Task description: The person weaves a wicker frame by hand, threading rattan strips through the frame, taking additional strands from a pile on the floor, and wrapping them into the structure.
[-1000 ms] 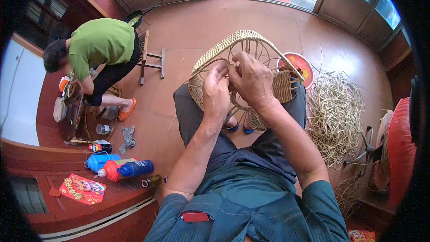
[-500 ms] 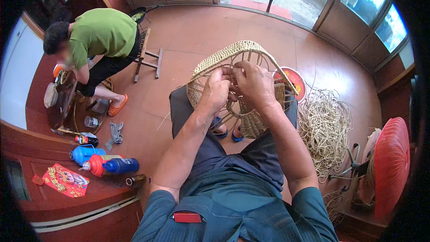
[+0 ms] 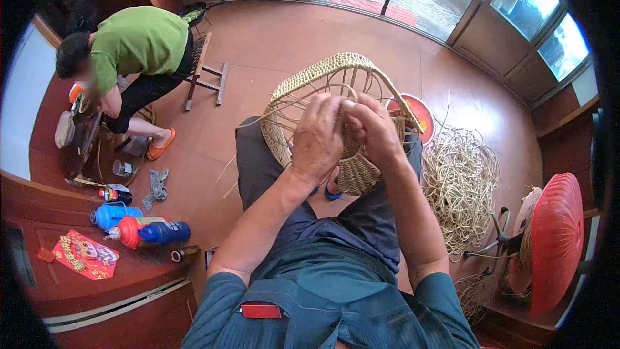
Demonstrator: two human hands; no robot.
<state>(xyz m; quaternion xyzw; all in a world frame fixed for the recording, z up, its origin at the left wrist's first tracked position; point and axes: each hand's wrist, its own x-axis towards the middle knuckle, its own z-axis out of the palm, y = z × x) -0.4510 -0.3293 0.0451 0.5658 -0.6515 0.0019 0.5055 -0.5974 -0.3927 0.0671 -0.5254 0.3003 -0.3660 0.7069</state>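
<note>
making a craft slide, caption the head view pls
Left hand and right hand meet over a partly woven frame, loose cord heaped nearby.

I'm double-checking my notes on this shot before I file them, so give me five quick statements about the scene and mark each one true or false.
1. The left hand and right hand are close together at the partly woven frame. True.
2. The tangled heap of cord lies on the left side. False: it lies on the right.
3. The co-worker in the green top wears an orange slipper. True.
4. The round basin beyond the frame is green inside. False: its inside is red.
5. The fan with the red cover stands on the right side. True.
</note>
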